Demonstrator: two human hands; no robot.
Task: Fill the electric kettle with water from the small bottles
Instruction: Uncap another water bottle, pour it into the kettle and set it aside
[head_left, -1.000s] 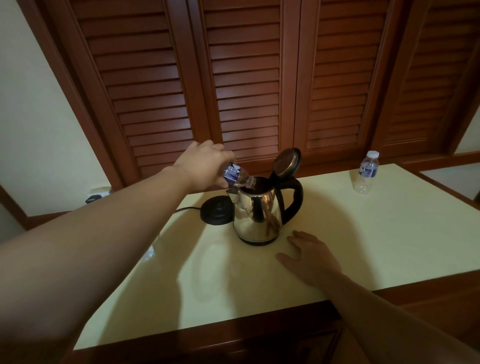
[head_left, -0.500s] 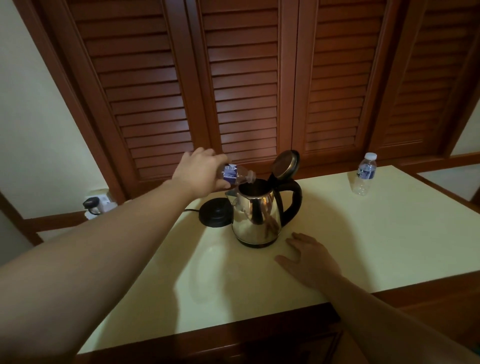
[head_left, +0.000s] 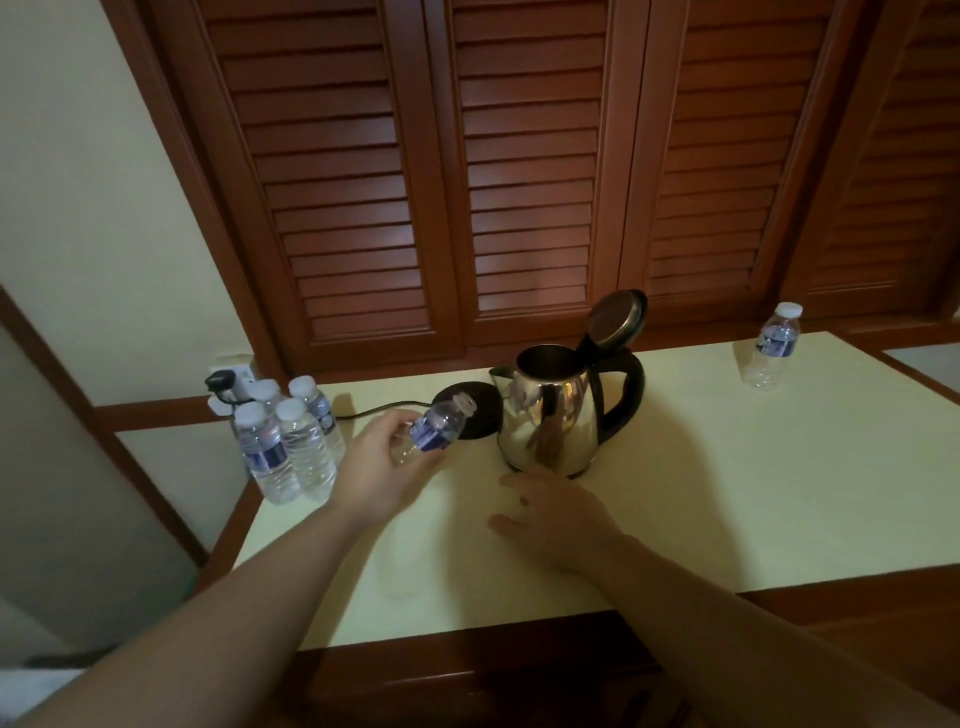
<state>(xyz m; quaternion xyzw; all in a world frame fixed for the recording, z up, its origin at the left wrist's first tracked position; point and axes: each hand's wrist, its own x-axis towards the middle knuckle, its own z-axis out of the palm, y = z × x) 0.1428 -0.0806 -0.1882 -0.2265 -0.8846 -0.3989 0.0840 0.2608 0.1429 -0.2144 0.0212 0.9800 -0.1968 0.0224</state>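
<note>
Four capped bottles (head_left: 283, 447) stand clustered well left of the kettle (head_left: 556, 410), all holding clear water. The kettle sits upright on the pale surface (head_left: 727, 493), lid (head_left: 618, 317) tipped open; its dark inside hides any water level. Just left of it, the left hand (head_left: 384, 467) has its fingers (head_left: 387, 423) wrapped around an uncapped bottle (head_left: 439, 426), tilted and seemingly empty. The right hand (head_left: 558, 512) rests flat before the kettle, fingers spread. Another capped bottle (head_left: 771, 345) stands far right.
</note>
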